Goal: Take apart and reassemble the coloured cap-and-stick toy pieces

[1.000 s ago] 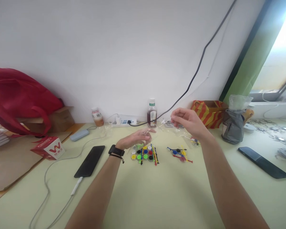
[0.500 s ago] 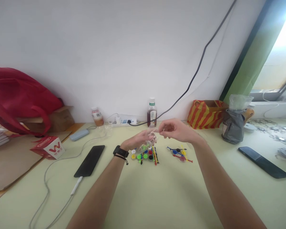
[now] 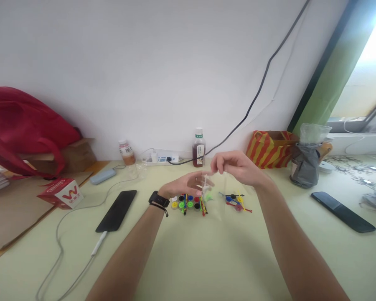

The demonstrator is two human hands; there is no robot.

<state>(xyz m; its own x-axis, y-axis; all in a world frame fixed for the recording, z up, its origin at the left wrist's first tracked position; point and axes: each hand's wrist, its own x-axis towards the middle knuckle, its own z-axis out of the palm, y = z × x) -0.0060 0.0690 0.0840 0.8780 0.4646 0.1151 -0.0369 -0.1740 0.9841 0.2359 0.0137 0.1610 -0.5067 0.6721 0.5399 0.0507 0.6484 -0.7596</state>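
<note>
My right hand [image 3: 233, 167] pinches the top edge of a clear plastic bag [image 3: 219, 205], which hangs down above the table. A small bright green piece [image 3: 209, 195] shows at the bag's left side. My left hand [image 3: 186, 184], with a black watch at the wrist, is beside the bag, its thumb and fingers apart. Below it lie small coloured round pieces [image 3: 181, 205] in rows, with bundles of thin coloured sticks [image 3: 203, 205] between them. To the right of the bag is a loose group of coloured sticks and discs [image 3: 239, 207].
A black phone [image 3: 116, 211] on a white cable lies at left, another phone [image 3: 343, 212] at right. Along the wall stand a dark drink bottle [image 3: 198, 150], a power strip [image 3: 163, 160] and a striped bag [image 3: 263, 150]. A red-and-white box [image 3: 62, 193] sits at left.
The clear bag, bunched between both hands before, now hangs opened out from my right hand. My left hand's fingers have spread. The green piece has moved right with the bag.
</note>
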